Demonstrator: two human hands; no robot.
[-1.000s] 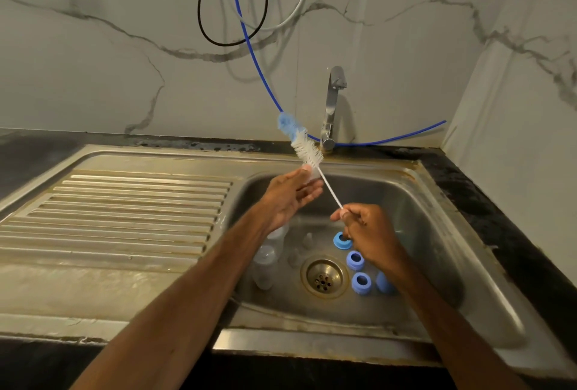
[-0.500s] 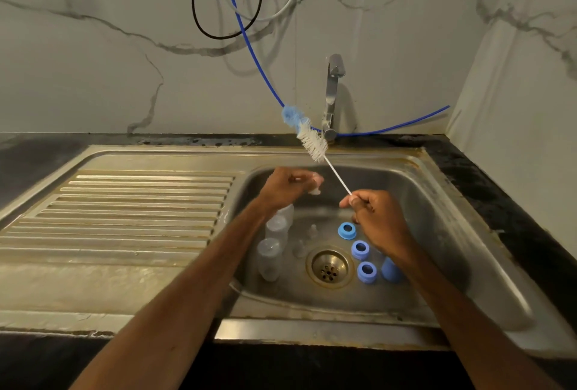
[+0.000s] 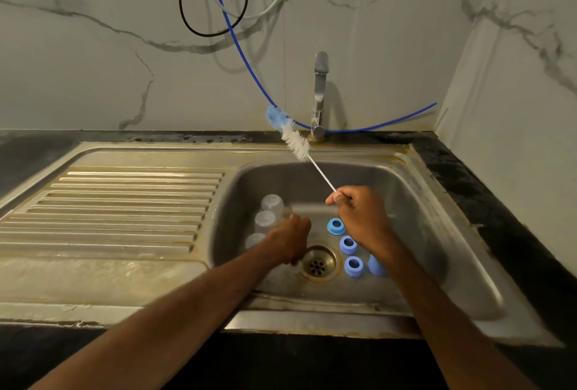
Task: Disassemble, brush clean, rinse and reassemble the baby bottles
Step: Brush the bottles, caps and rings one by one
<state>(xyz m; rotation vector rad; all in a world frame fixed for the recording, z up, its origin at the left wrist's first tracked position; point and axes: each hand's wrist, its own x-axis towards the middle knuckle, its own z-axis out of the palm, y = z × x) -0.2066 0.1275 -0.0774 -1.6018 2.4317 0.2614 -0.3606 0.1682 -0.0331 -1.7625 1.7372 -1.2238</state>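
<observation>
Three clear baby bottles (image 3: pixel 264 220) stand upside down along the left side of the sink basin (image 3: pixel 437 233). Blue screw rings (image 3: pixel 348 244) lie right of the drain (image 3: pixel 317 263), and one more blue piece (image 3: pixel 374 264) shows partly behind my right wrist. My right hand (image 3: pixel 362 217) pinches the wire handle of a bottle brush (image 3: pixel 295 141), whose white and blue bristles point up and left toward the tap. Down at the basin floor left of the drain, my left hand (image 3: pixel 292 241) has its fingers curled round a small clear teat (image 3: pixel 295 264), which is mostly hidden.
A metal tap (image 3: pixel 319 96) stands behind the basin, with a blue hose (image 3: pixel 249 71) and other cables hanging on the marble wall. The ribbed drainboard (image 3: pixel 125 202) lies to the left. Dark counter (image 3: pixel 499 202) borders the sink on the right.
My left hand has dropped from beside the brush down to the basin floor by the drain with the small clear piece. My right hand and the brush stayed roughly where they were.
</observation>
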